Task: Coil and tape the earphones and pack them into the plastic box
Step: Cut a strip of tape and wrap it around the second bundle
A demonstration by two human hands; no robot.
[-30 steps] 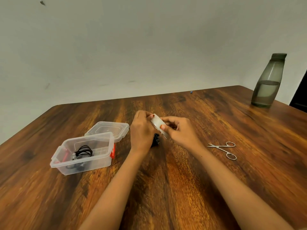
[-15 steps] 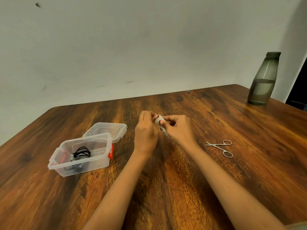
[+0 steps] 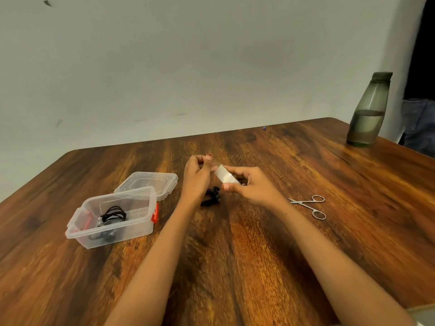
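Note:
My right hand (image 3: 249, 184) grips a roll of clear tape (image 3: 224, 175) above the table. My left hand (image 3: 197, 176) is just left of the roll, its fingers curled and pinching at the tape's loose end. Under both hands a black coil of earphones (image 3: 210, 198) lies on the wood. The clear plastic box (image 3: 113, 217) with red latches stands open at the left, and another black earphone coil (image 3: 114, 214) lies inside it. The box's lid (image 3: 147, 185) rests behind it.
Small steel scissors (image 3: 308, 205) lie on the table to the right of my right forearm. A grey water bottle (image 3: 369, 109) stands at the far right corner. The wooden table (image 3: 259, 255) meets a plain wall at the back.
My hands have drawn slightly apart, so the earphone coil beneath them shows again. The tape roll stays in my right hand.

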